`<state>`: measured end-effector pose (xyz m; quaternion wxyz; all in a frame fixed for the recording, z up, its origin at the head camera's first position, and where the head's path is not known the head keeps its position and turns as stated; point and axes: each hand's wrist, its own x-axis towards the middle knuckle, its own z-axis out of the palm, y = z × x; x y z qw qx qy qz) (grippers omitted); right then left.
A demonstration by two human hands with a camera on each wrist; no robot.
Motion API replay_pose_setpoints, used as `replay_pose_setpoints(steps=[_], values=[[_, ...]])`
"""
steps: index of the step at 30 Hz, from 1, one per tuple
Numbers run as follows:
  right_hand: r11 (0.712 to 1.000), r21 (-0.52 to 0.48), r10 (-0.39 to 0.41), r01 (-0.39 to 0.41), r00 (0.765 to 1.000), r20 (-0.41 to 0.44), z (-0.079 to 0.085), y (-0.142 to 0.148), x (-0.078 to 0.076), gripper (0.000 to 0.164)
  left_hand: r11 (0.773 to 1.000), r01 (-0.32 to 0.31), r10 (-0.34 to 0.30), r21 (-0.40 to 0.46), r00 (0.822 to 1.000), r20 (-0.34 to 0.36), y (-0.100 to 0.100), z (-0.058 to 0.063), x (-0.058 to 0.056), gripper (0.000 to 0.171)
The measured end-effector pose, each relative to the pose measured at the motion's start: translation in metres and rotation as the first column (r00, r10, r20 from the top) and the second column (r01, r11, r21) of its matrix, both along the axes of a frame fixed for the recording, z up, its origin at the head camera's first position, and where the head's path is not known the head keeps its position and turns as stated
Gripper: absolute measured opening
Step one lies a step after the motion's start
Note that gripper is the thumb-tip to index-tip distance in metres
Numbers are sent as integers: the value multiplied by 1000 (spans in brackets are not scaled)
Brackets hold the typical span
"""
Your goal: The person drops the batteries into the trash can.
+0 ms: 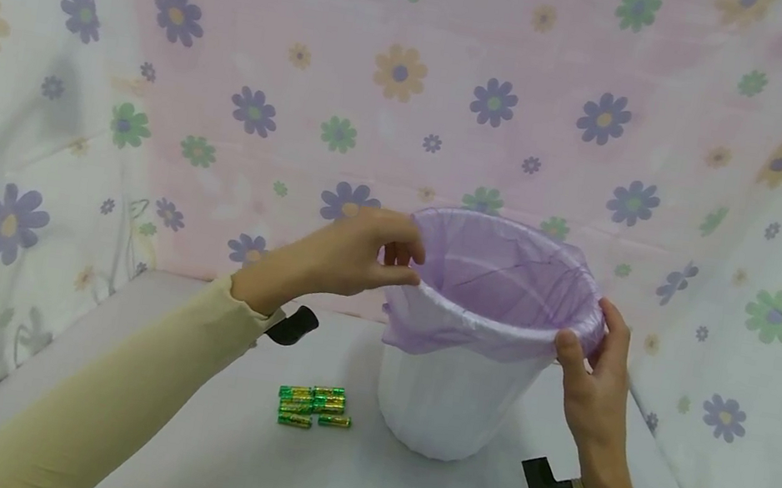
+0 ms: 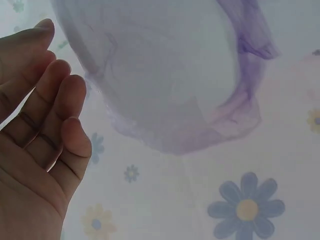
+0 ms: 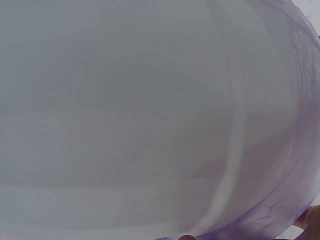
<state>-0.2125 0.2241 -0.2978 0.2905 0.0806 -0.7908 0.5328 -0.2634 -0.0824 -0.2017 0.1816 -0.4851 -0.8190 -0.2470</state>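
- Beige sleeve (image 1: pixel 110 396), lower left of the frame, nearest.
- Thin, translucent purple liner (image 1: pixel 467 345), right of centre, its wrinkled edge folded over the rim.
- White bin (image 1: pixel 446 408), upright on the pale desk (image 1: pixel 226 481), holds the liner; green-and-gold batteries (image 1: pixel 312 405) lie left of it.
- Left grip (image 1: pixel 367 253): fingers loosely bent, thumb apart, at the liner's left edge.
- Right grip (image 1: pixel 593 384): thumb and fingers pinch the liner at the rim's right.

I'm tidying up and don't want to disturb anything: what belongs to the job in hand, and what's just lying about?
In the job:
purple bag, folded over the bin's top
white bin
right hand, holding the bag's edge
left hand, at the bag's opposite side

Probably just lying about:
batteries, untouched on the table
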Motion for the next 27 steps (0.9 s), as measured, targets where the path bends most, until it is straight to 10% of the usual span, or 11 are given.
replay_pose_setpoints(steps=[27], values=[[1000,4,-2,2,1000,-6,0,-2,1,59,993,-109,115,-46,977,180,-50,-109,22,15]])
